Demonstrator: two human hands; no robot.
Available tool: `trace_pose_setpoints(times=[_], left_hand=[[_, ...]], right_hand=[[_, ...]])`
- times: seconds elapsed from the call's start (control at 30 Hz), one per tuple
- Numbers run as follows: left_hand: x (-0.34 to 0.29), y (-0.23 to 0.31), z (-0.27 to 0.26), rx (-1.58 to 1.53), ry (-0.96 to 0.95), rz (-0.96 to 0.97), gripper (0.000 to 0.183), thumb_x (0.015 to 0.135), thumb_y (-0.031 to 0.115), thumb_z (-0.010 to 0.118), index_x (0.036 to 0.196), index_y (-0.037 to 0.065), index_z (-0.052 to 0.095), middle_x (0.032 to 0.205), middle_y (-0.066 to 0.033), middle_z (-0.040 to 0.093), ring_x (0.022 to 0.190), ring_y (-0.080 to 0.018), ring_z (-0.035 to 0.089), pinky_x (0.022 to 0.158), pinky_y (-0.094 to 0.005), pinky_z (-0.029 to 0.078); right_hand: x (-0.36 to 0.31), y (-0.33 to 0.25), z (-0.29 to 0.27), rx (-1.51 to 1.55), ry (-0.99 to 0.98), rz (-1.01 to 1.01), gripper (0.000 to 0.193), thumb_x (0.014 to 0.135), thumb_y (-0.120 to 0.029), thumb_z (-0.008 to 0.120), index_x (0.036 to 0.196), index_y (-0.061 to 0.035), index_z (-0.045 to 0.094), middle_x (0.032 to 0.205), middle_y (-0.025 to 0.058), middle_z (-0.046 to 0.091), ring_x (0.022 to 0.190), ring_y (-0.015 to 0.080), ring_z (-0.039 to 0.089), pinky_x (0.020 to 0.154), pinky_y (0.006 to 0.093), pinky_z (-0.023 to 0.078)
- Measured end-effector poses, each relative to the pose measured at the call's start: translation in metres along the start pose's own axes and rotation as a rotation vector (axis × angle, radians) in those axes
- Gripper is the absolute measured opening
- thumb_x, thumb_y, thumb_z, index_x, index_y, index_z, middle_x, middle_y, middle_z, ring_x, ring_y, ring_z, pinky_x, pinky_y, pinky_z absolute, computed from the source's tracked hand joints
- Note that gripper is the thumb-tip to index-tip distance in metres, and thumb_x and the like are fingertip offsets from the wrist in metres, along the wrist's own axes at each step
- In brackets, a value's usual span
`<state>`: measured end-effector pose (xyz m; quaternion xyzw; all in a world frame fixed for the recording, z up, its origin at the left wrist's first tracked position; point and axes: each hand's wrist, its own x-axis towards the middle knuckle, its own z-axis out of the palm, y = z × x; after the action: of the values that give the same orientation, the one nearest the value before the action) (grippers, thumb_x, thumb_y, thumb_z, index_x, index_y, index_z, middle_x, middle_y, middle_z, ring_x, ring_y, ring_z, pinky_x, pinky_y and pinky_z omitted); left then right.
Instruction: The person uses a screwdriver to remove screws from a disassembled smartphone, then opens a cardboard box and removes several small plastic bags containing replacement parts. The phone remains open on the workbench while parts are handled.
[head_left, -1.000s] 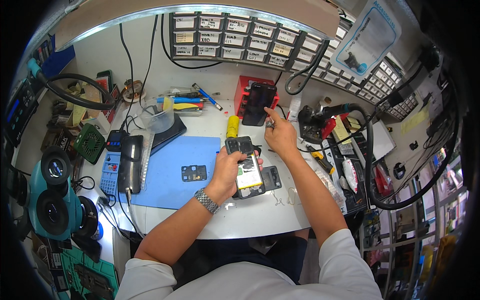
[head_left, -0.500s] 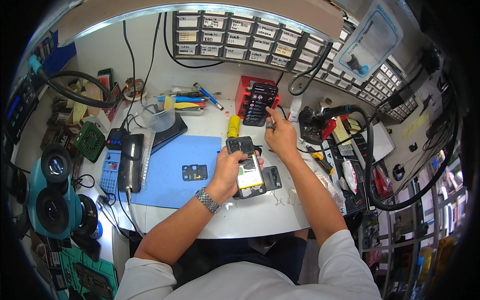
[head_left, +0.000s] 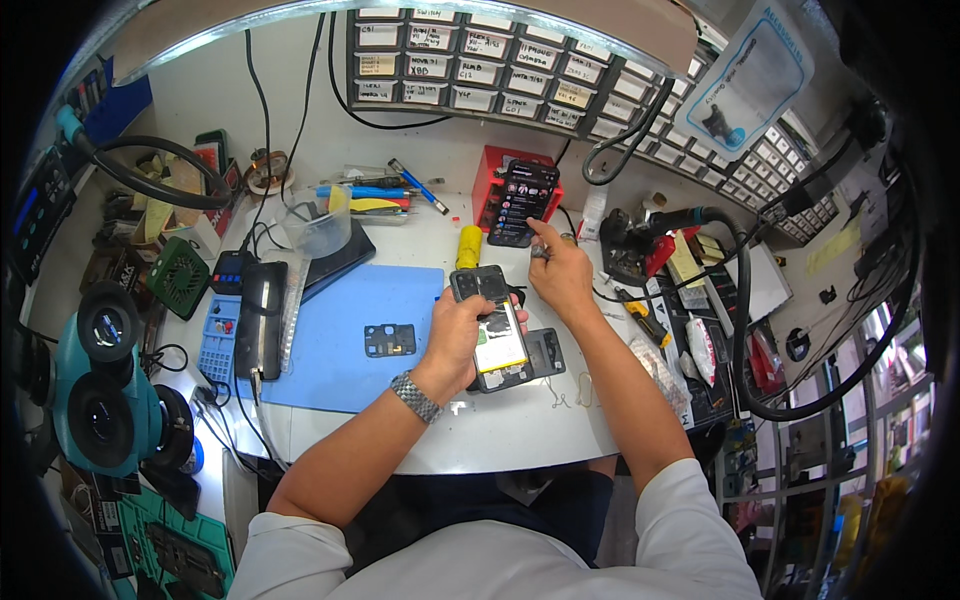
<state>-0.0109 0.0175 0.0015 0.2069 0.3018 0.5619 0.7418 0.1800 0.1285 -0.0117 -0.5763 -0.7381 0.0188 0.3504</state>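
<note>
My left hand is closed around an opened smartphone, its thumb across the upper part. The phone's back is off, and a white battery with a yellow lower edge shows. Ahead, a second smartphone with a lit dark screen leans upright against a red box. My right hand has its index finger at the lower part of that screen. Its other fingers curl round a small greyish thing, too hidden to name. A dark phone inner cover lies left of my left hand, and a dark flat phone part lies right of the opened phone.
A blue mat covers the left of the white table. A yellow cylinder stands behind the opened phone. Left are a clear tub and a teal microscope. Right are a yellow-black cutter and a thick black hose.
My right index finger has bent and drawn slightly down and left on the propped phone's screen. My left hand keeps its hold on the opened phone. The view has shifted a little.
</note>
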Motion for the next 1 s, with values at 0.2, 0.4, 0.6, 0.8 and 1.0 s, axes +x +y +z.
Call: trace_pose_setpoints(times=[0.2, 0.4, 0.6, 0.8, 1.0], left_hand=[[0.0005, 0.0006, -0.0007, -0.015, 0.019, 0.008, 0.036, 0.097, -0.002, 0.049, 0.133, -0.007, 0.049, 0.119, -0.0261, 0.071, 0.102, -0.0372, 0.079, 0.090, -0.0540, 0.071], [0.0016, 0.0006, -0.0016, -0.025, 0.030, 0.023, 0.035, 0.097, -0.001, 0.050, 0.131, -0.007, 0.049, 0.118, -0.0258, 0.071, 0.102, -0.0367, 0.079, 0.089, -0.0545, 0.071], [0.0011, -0.0006, -0.0001, -0.023, 0.033, 0.014, 0.036, 0.096, -0.001, 0.051, 0.132, -0.006, 0.049, 0.117, -0.0253, 0.071, 0.101, -0.0366, 0.079, 0.089, -0.0542, 0.071], [0.0018, -0.0003, -0.0016, -0.032, 0.034, 0.017, 0.038, 0.096, -0.001, 0.051, 0.133, -0.006, 0.048, 0.118, -0.0256, 0.071, 0.100, -0.0364, 0.079, 0.089, -0.0538, 0.071], [-0.0009, 0.0011, 0.0017, -0.025, 0.047, 0.006, 0.037, 0.096, -0.001, 0.050, 0.133, -0.006, 0.048, 0.119, -0.0262, 0.071, 0.100, -0.0361, 0.079, 0.089, -0.0535, 0.071]], right_hand=[[-0.0019, 0.0022, 0.0023, 0.002, -0.033, -0.015, 0.060, 0.087, -0.009, 0.067, 0.145, -0.0243, 0.071, 0.112, 0.0123, 0.083, 0.102, 0.0362, 0.079, 0.091, 0.0482, 0.062], [-0.0016, -0.0027, 0.0018, -0.048, -0.060, -0.005, 0.062, 0.087, -0.010, 0.067, 0.148, -0.0243, 0.069, 0.110, 0.0120, 0.083, 0.098, 0.0366, 0.079, 0.088, 0.0490, 0.062], [0.0007, 0.0005, 0.0082, -0.049, -0.031, -0.048, 0.046, 0.105, -0.021, 0.065, 0.149, -0.0302, 0.067, 0.093, 0.0227, 0.077, 0.086, 0.0444, 0.075, 0.080, 0.0543, 0.058], [0.0004, -0.0024, 0.0075, -0.038, -0.048, -0.029, 0.049, 0.103, -0.020, 0.065, 0.151, -0.0305, 0.066, 0.092, 0.0229, 0.076, 0.085, 0.0446, 0.074, 0.080, 0.0545, 0.058], [0.0001, -0.0058, 0.0017, -0.057, -0.074, -0.001, 0.062, 0.091, -0.012, 0.066, 0.152, -0.0247, 0.066, 0.104, 0.0167, 0.080, 0.095, 0.0400, 0.077, 0.087, 0.0517, 0.061]])
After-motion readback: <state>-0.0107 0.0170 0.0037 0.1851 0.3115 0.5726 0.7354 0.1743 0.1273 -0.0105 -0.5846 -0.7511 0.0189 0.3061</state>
